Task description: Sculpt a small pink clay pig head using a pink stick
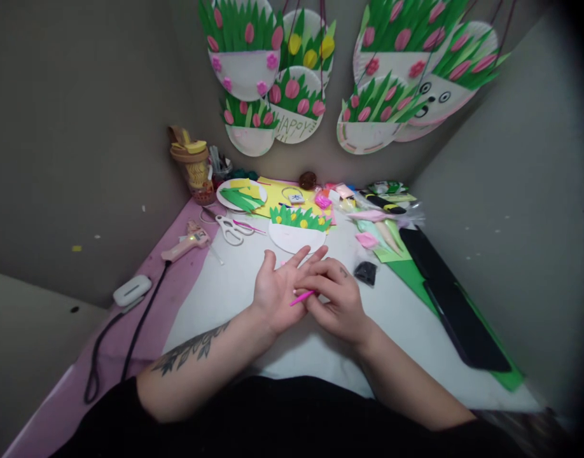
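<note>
My left hand (280, 289) is turned palm up above the white table cover, fingers stretched out and apart. Across it lies my right hand (334, 296), its fingers pinched round a slim pink modelling stick (301, 298) that points down-left over the left palm. A tiny pale bit (294, 291) shows by the stick on the palm; what it is I cannot make out. Just beyond my fingertips sits a half paper plate (296, 238) with green paper grass and small yellow flowers along its upper edge.
White-handled scissors (231, 229), a pink glue gun (189, 243) with its cord and a cup (196, 168) stand left. A plate of paper strips (242, 196) lies behind. Right are clay packets (367, 240), a black packet (365, 273) and a dark flat case (454, 305). Finished plates (247, 70) hang on the wall.
</note>
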{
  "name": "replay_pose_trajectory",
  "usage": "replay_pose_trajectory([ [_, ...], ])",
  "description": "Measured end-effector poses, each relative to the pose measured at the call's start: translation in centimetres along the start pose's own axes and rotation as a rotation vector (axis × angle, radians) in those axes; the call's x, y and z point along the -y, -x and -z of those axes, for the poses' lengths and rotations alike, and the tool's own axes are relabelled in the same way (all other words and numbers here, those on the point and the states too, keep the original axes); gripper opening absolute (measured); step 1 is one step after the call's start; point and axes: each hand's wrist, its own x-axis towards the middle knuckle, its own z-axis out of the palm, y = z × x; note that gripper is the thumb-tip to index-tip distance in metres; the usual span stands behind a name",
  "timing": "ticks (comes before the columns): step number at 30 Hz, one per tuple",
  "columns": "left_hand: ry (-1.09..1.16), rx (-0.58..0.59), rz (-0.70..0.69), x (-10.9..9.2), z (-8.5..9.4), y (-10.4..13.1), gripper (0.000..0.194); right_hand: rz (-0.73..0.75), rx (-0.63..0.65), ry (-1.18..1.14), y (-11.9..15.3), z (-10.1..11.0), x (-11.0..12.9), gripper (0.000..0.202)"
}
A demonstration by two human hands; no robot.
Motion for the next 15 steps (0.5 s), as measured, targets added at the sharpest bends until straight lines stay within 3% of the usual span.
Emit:
replay_pose_trajectory([
  [10,0.05,0.029,-0.024,-0.06,0.16,-0.02,0.077,0.13,0.07,0.053,0.0,0.3,-0.18,0.02],
  [15,0.065,0.01,-0.031,-0.26,-0.01,-0.03,0.075,0.125,0.088,0.063,0.14,0.41,-0.2,0.021],
])
